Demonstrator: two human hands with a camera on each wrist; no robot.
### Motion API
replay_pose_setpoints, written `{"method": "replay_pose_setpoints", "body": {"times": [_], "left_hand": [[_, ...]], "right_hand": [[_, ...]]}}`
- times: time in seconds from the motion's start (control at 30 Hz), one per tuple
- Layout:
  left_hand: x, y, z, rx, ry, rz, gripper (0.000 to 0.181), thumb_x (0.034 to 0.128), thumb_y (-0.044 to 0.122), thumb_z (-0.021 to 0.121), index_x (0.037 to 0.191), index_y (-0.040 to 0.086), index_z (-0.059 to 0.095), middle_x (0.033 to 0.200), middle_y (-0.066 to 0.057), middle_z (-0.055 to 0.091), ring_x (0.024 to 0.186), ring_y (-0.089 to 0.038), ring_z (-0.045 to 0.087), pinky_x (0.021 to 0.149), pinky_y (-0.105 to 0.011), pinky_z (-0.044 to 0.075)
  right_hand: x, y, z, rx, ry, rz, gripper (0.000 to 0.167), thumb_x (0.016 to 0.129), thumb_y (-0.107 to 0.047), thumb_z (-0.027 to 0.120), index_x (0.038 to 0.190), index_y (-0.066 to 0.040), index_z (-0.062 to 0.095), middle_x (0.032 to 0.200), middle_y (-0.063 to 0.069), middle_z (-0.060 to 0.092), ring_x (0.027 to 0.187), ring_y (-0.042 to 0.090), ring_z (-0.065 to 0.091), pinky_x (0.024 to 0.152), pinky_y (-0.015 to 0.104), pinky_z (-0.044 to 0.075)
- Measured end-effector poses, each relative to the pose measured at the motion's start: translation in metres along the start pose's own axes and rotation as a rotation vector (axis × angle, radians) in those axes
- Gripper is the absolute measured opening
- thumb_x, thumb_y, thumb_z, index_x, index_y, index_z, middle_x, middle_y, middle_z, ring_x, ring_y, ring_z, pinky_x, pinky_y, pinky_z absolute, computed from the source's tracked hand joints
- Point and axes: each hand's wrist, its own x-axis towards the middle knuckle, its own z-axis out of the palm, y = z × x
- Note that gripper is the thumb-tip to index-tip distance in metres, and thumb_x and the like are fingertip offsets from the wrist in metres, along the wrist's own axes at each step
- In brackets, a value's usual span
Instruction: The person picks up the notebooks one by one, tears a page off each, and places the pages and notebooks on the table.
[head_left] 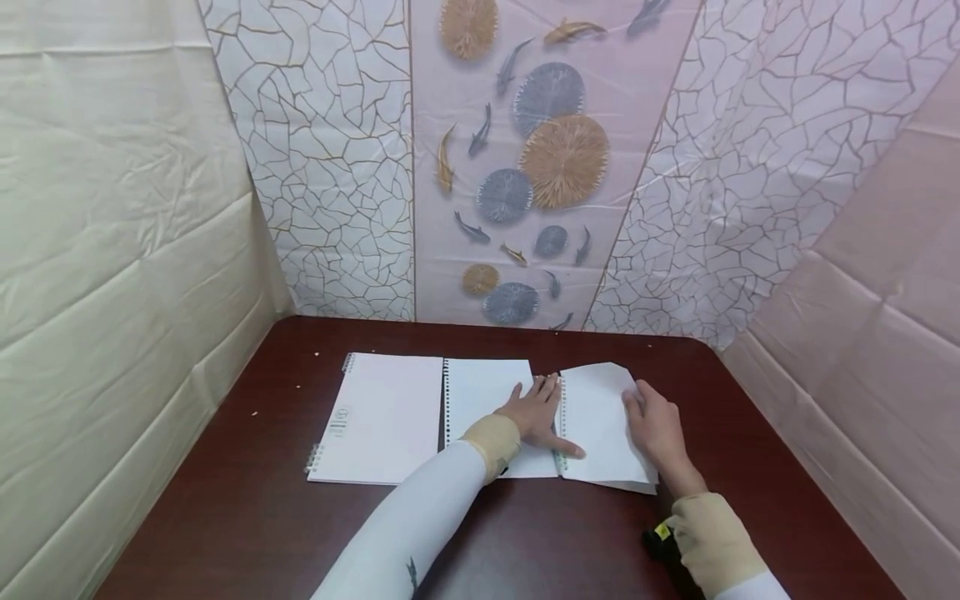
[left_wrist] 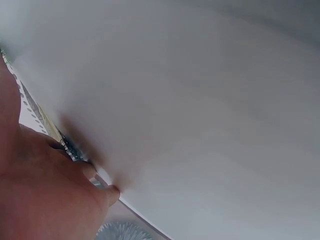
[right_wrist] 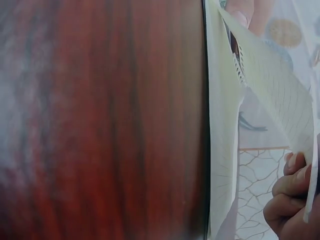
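Note:
A white spiral notebook (head_left: 607, 425) lies at the right of a row of white paper, its right side lifted. My right hand (head_left: 654, 425) grips that lifted edge; in the right wrist view, curled fingers (right_wrist: 292, 187) pinch a faintly lined sheet (right_wrist: 280, 85) raised over the pages below. My left hand (head_left: 534, 415) rests with spread fingers across the notebook's bound edge and a white sheet (head_left: 480, 417) beside it, punched along its left edge. In the left wrist view, the left hand (left_wrist: 55, 190) lies by the binding, and pale paper fills most of the picture.
At the left lies a pale pad (head_left: 390, 417) with rings on its left edge and small print. Everything rests on a dark red-brown table (head_left: 300, 533) with tiny white scraps. A patterned cloth (head_left: 337, 167) hangs behind; plain cloths hang at both sides.

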Motion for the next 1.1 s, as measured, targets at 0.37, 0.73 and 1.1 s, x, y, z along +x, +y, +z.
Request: {"method": "replay_pose_setpoints", "body": {"times": [0.37,0.73,1.1], "left_hand": [[0.001,0.003,-0.001,-0.016,-0.022,-0.003,0.128,0.0839,0.088,0.061,0.171,0.009,0.010,0.179,-0.006,0.001,0.164,-0.024,0.004,0.131,-0.049,0.011],[0.002,0.001,-0.001,-0.017,-0.034,-0.006,0.128,0.0849,0.086,0.062,0.171,0.009,0.008,0.179,-0.005,0.002,0.164,-0.026,0.003,0.131,-0.050,0.009],[0.016,-0.005,0.014,-0.013,-0.029,-0.019,0.130,0.0801,0.090,0.062,0.173,0.020,0.004,0.179,0.001,-0.005,0.164,-0.020,-0.002,0.131,-0.050,0.008]], "right_hand": [[-0.008,0.001,-0.008,-0.047,0.104,-0.034,0.014,0.110,-0.013,0.056,0.099,-0.003,0.058,0.074,0.017,0.058,0.074,0.038,0.057,0.069,0.053,0.046],[-0.013,0.005,-0.016,-0.024,0.082,0.036,0.018,0.112,-0.016,0.053,0.108,0.000,0.060,0.090,0.026,0.068,0.085,0.040,0.064,0.075,0.055,0.050],[-0.008,0.011,-0.039,0.041,0.065,0.070,0.031,0.114,-0.027,0.048,0.105,0.002,0.053,0.079,0.018,0.053,0.075,0.032,0.052,0.066,0.042,0.044]]}}
